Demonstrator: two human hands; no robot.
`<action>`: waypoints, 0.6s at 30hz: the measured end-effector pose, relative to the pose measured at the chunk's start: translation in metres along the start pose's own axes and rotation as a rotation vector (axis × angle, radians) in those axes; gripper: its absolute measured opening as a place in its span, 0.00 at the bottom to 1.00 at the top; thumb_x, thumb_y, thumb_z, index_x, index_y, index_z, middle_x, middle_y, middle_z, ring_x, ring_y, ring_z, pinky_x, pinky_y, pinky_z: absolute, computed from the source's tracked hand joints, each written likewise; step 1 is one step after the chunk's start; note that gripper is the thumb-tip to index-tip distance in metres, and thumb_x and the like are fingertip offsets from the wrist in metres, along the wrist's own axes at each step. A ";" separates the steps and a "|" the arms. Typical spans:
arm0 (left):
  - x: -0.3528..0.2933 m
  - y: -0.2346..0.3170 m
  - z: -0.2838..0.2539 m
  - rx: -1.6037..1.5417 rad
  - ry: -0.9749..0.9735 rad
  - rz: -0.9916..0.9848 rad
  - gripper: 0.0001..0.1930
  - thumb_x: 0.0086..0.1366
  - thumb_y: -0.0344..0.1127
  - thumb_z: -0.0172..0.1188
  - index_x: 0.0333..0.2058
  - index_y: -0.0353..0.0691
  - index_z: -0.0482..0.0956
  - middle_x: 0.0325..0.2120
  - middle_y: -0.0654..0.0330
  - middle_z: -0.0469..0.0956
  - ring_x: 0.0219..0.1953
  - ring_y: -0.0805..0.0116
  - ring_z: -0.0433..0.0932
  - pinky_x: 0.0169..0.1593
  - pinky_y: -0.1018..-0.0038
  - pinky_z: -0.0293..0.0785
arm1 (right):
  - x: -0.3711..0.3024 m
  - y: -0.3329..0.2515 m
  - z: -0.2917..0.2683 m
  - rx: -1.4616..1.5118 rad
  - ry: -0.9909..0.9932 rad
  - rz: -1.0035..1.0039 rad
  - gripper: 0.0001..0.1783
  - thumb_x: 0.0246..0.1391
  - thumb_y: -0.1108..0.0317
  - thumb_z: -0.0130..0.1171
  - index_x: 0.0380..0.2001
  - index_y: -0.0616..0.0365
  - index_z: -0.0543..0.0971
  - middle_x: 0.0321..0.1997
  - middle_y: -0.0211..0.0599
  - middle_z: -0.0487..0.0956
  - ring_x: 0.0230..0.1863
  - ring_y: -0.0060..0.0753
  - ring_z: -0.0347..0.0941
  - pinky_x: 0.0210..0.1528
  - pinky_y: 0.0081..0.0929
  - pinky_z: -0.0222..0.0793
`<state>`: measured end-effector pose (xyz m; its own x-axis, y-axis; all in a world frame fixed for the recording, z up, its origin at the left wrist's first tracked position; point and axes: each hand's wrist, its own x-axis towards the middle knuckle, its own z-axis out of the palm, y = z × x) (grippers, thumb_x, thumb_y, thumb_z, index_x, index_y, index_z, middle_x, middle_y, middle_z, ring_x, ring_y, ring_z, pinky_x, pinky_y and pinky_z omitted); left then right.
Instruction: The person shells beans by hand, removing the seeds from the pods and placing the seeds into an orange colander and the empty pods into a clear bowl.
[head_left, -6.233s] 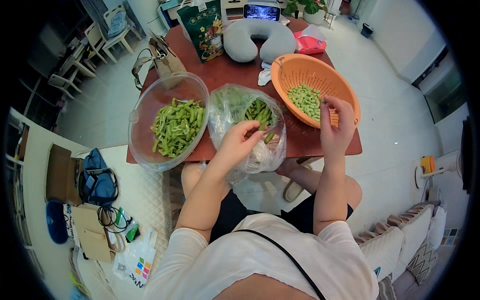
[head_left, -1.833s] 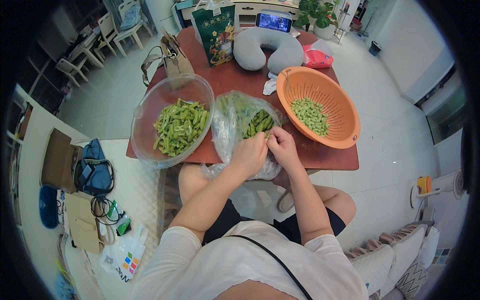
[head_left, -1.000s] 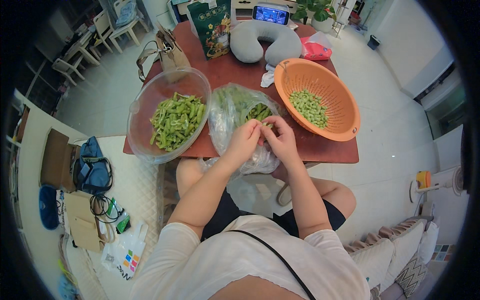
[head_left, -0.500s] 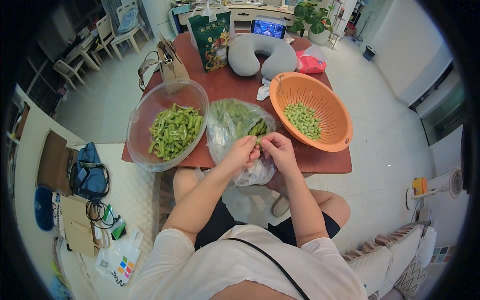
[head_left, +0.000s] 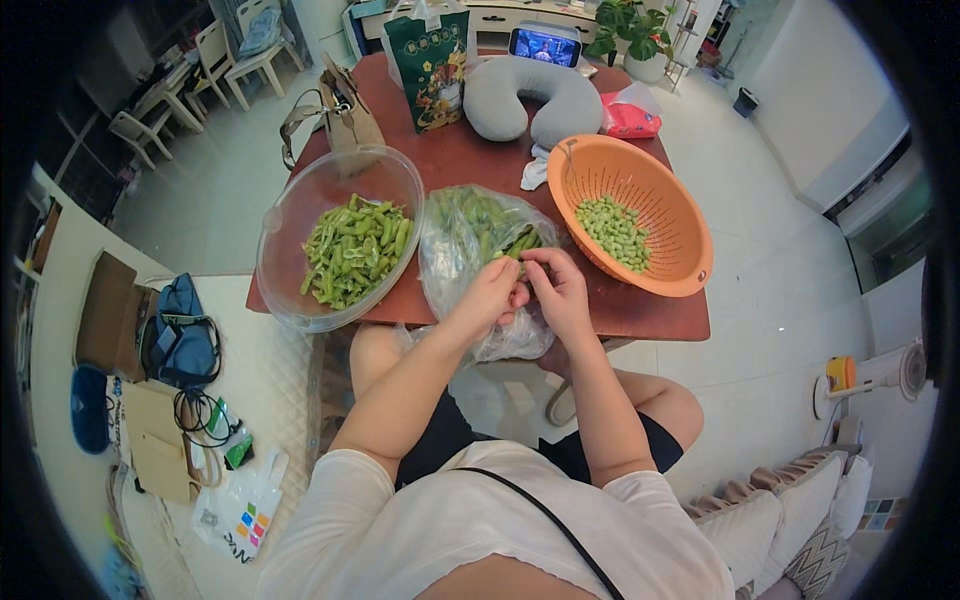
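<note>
My left hand [head_left: 494, 292] and my right hand [head_left: 560, 288] meet over the front of a clear plastic bag [head_left: 445, 265] of green bean pods. Both are closed, fingertips pinched together around a small green bean pod [head_left: 519, 264], mostly covered by the fingers. Left of the bag, a clear plastic bowl [head_left: 273, 262] holds a heap of green pods [head_left: 350, 255], many looking split and flat. On the right an orange colander [head_left: 682, 235] has shelled green beans [head_left: 615, 232] lying in its bottom.
All this stands on a dark red table [head_left: 650, 325]. Toward its far side are a beige handbag [head_left: 352, 122], a green gift bag [head_left: 428, 80], a grey neck pillow [head_left: 495, 105], a lit phone [head_left: 545, 47] and a pink tissue pack [head_left: 630, 118]. A padded seat [head_left: 270, 370] lies left.
The view has shifted slightly, so the table things sit a little higher and further right. My fingertips have drawn closer together, and less of the pod shows between them.
</note>
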<state>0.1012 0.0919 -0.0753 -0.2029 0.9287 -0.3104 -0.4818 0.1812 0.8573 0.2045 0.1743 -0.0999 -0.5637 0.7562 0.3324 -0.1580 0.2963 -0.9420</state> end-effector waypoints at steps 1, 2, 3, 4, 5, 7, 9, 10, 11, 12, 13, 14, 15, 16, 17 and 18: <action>0.001 -0.002 -0.004 0.017 -0.014 0.017 0.11 0.69 0.43 0.37 0.34 0.45 0.64 0.17 0.69 0.63 0.15 0.83 0.56 0.15 0.85 0.50 | 0.000 -0.009 0.002 -0.128 0.014 -0.071 0.08 0.49 0.71 0.56 0.34 0.60 0.76 0.32 0.34 0.74 0.32 0.24 0.69 0.32 0.19 0.65; 0.001 -0.003 -0.006 0.034 -0.027 0.033 0.11 0.68 0.45 0.37 0.34 0.47 0.64 0.17 0.70 0.63 0.15 0.83 0.56 0.15 0.86 0.49 | 0.001 -0.016 0.003 -0.257 0.028 -0.143 0.10 0.47 0.71 0.57 0.35 0.59 0.77 0.34 0.36 0.73 0.35 0.29 0.70 0.34 0.22 0.66; 0.002 -0.002 -0.005 0.036 -0.030 0.035 0.11 0.68 0.45 0.37 0.34 0.47 0.64 0.17 0.70 0.63 0.15 0.83 0.56 0.15 0.86 0.49 | 0.003 -0.018 0.002 -0.258 0.030 -0.145 0.10 0.47 0.71 0.57 0.35 0.59 0.77 0.34 0.36 0.73 0.35 0.29 0.70 0.34 0.22 0.66; 0.002 -0.001 -0.004 0.024 -0.005 0.012 0.11 0.68 0.42 0.37 0.33 0.46 0.65 0.18 0.69 0.63 0.15 0.82 0.57 0.15 0.85 0.51 | 0.006 -0.020 0.002 -0.436 0.023 -0.282 0.11 0.45 0.70 0.58 0.35 0.58 0.77 0.34 0.37 0.72 0.37 0.34 0.69 0.36 0.25 0.66; 0.002 0.001 -0.003 0.013 0.021 -0.011 0.11 0.68 0.40 0.36 0.32 0.44 0.65 0.18 0.67 0.64 0.15 0.81 0.59 0.14 0.84 0.53 | 0.008 -0.022 0.001 -0.615 0.015 -0.418 0.13 0.43 0.69 0.59 0.36 0.58 0.77 0.35 0.38 0.72 0.39 0.38 0.68 0.39 0.29 0.65; 0.003 0.003 0.000 0.018 0.050 -0.025 0.10 0.68 0.40 0.36 0.33 0.44 0.66 0.19 0.67 0.65 0.15 0.81 0.59 0.14 0.83 0.53 | 0.016 -0.026 0.007 -0.530 -0.004 -0.397 0.12 0.43 0.67 0.59 0.34 0.57 0.78 0.35 0.38 0.73 0.40 0.42 0.67 0.43 0.33 0.63; 0.002 0.005 0.002 0.023 0.079 -0.040 0.10 0.67 0.39 0.36 0.34 0.44 0.66 0.19 0.67 0.65 0.16 0.81 0.60 0.13 0.83 0.53 | 0.024 -0.030 0.009 -0.493 -0.153 -0.447 0.10 0.45 0.66 0.57 0.32 0.56 0.78 0.34 0.38 0.74 0.41 0.41 0.67 0.44 0.34 0.62; 0.000 0.006 0.003 0.019 0.055 -0.002 0.08 0.66 0.40 0.39 0.34 0.46 0.66 0.19 0.67 0.64 0.16 0.81 0.59 0.14 0.83 0.51 | 0.025 -0.035 0.012 -0.500 -0.195 -0.437 0.09 0.46 0.66 0.55 0.30 0.57 0.79 0.35 0.37 0.76 0.41 0.41 0.68 0.45 0.35 0.61; -0.001 0.006 0.003 0.013 0.030 0.035 0.06 0.65 0.41 0.42 0.35 0.48 0.65 0.19 0.68 0.63 0.16 0.80 0.58 0.15 0.82 0.50 | 0.026 -0.035 0.011 -0.501 -0.191 -0.438 0.09 0.46 0.66 0.55 0.30 0.57 0.79 0.35 0.37 0.76 0.41 0.41 0.68 0.45 0.35 0.61; -0.002 0.006 0.003 0.016 0.031 0.036 0.06 0.65 0.41 0.42 0.35 0.48 0.65 0.19 0.68 0.63 0.16 0.80 0.58 0.15 0.82 0.50 | 0.026 -0.035 0.012 -0.561 -0.263 -0.426 0.09 0.47 0.67 0.54 0.31 0.57 0.78 0.34 0.37 0.76 0.41 0.41 0.68 0.45 0.34 0.61; -0.002 0.006 0.002 0.031 0.035 0.026 0.07 0.66 0.41 0.42 0.35 0.48 0.65 0.20 0.68 0.64 0.16 0.80 0.58 0.16 0.83 0.50 | 0.027 -0.035 0.013 -0.620 -0.335 -0.413 0.08 0.47 0.68 0.54 0.31 0.58 0.78 0.34 0.37 0.76 0.40 0.41 0.68 0.45 0.33 0.62; -0.002 0.005 0.001 0.045 0.038 0.015 0.07 0.66 0.42 0.41 0.35 0.49 0.65 0.20 0.68 0.64 0.16 0.80 0.58 0.16 0.83 0.51 | 0.027 -0.035 0.013 -0.619 -0.333 -0.414 0.08 0.47 0.68 0.54 0.31 0.58 0.78 0.34 0.37 0.76 0.40 0.41 0.68 0.45 0.33 0.62; -0.001 0.003 0.000 0.045 0.038 0.017 0.07 0.66 0.42 0.41 0.35 0.49 0.65 0.20 0.68 0.64 0.16 0.80 0.58 0.16 0.83 0.51 | 0.026 -0.035 0.012 -0.595 -0.312 -0.400 0.08 0.48 0.69 0.54 0.31 0.58 0.78 0.34 0.37 0.76 0.40 0.40 0.69 0.44 0.33 0.62; 0.000 0.001 -0.001 0.076 0.033 0.019 0.08 0.66 0.43 0.41 0.36 0.48 0.65 0.20 0.68 0.64 0.16 0.80 0.58 0.16 0.83 0.51 | 0.025 -0.036 0.011 -0.571 -0.291 -0.386 0.07 0.48 0.71 0.54 0.31 0.59 0.78 0.33 0.37 0.76 0.39 0.40 0.69 0.44 0.32 0.63; 0.001 0.000 -0.001 0.108 0.027 0.021 0.09 0.67 0.44 0.40 0.36 0.48 0.65 0.20 0.68 0.64 0.16 0.80 0.59 0.16 0.83 0.51 | 0.024 -0.036 0.010 -0.572 -0.291 -0.388 0.07 0.48 0.71 0.54 0.31 0.59 0.78 0.33 0.37 0.76 0.39 0.40 0.69 0.44 0.32 0.63; 0.002 -0.001 0.000 0.105 0.027 0.020 0.09 0.67 0.44 0.40 0.36 0.48 0.65 0.20 0.68 0.64 0.16 0.80 0.59 0.16 0.83 0.51 | 0.022 -0.037 0.010 -0.495 -0.231 -0.331 0.07 0.47 0.72 0.54 0.30 0.59 0.78 0.32 0.38 0.77 0.38 0.41 0.70 0.43 0.33 0.64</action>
<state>0.1009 0.0930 -0.0768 -0.2352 0.9238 -0.3020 -0.3853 0.1966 0.9016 0.1901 0.1746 -0.0578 -0.7186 0.4493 0.5309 0.0084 0.7689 -0.6393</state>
